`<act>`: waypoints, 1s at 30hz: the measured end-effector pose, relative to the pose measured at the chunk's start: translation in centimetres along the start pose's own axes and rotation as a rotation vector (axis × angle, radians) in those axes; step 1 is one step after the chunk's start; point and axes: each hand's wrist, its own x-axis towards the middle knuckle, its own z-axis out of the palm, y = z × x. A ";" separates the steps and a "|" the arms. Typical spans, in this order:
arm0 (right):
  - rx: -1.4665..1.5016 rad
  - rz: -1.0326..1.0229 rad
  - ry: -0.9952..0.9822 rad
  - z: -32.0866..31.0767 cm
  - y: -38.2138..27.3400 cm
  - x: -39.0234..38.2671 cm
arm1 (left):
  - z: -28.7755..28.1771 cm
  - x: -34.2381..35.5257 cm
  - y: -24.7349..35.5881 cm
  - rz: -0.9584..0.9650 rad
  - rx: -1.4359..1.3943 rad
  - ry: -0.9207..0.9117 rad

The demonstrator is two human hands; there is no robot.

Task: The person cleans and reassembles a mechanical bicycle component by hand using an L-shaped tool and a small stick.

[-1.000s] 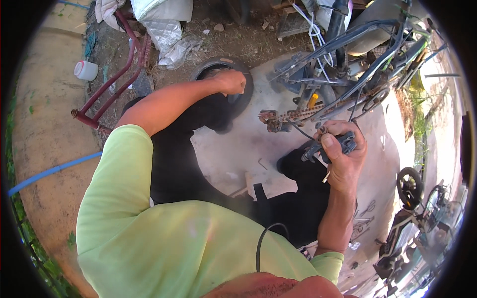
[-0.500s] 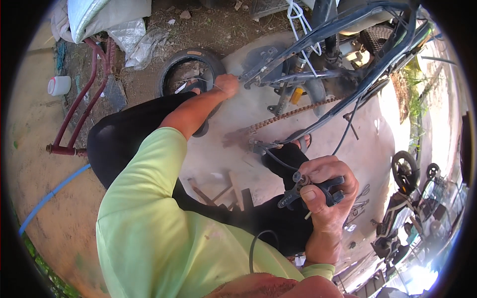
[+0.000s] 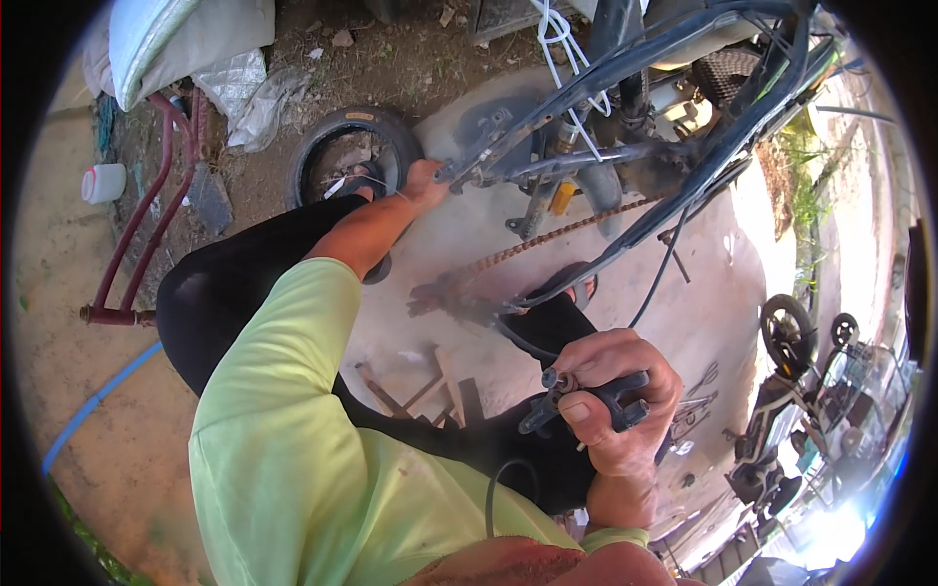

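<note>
My left hand (image 3: 424, 187) reaches forward, fingers closed round the near end of a dark motorcycle frame (image 3: 586, 93). A thin wire crosses that wrist. Nearer my body, my right hand (image 3: 625, 391) is wrapped round a dark, stubby tool (image 3: 586, 400) that looks like a spray gun, with a round knob and several short arms. My thumb lies over its middle and my palm hides part of it. Below the frame, a brown chain (image 3: 557, 232) slants down to a blurred, hazy patch on the floor.
A black tyre (image 3: 308, 142) lies ahead. At the left are a dark red tubular frame (image 3: 147, 234), a white container (image 3: 104, 183) and a blue hose (image 3: 98, 396). Wood pieces (image 3: 449, 381) lie between my legs. A motorcycle (image 3: 782, 410) stands at the right.
The whole view has shifted slightly, so the surroundings sit further left. My left hand keeps its grip on the frame; my right hand still holds the tool in much the same pose.
</note>
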 end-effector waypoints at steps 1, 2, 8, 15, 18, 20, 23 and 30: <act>-0.003 -0.003 -0.006 0.0 0.1 0.0 | -0.2 0.0 0.7 -0.049 -0.028 -0.028; -0.010 0.002 -0.003 0.0 0.1 -0.1 | -0.5 0.0 1.5 0.104 0.314 -0.065; -0.027 0.007 -0.026 0.3 -0.2 0.4 | -1.9 0.0 3.1 0.377 0.905 0.002; 0.005 0.005 -0.017 0.3 -0.1 0.5 | -2.7 0.3 7.1 0.259 0.787 -0.088; -0.009 0.022 -0.021 0.4 -0.3 0.7 | -2.2 0.0 7.7 0.285 0.709 0.032; -0.038 0.016 -0.028 0.3 -0.2 0.9 | -2.5 0.2 7.6 0.284 0.685 0.054; -0.067 0.012 -0.016 0.5 0.2 0.8 | -3.2 0.5 7.8 0.231 0.737 -0.030; 0.191 0.167 0.043 0.7 0.0 0.5 | -6.5 -0.7 23.8 -0.356 1.245 -0.735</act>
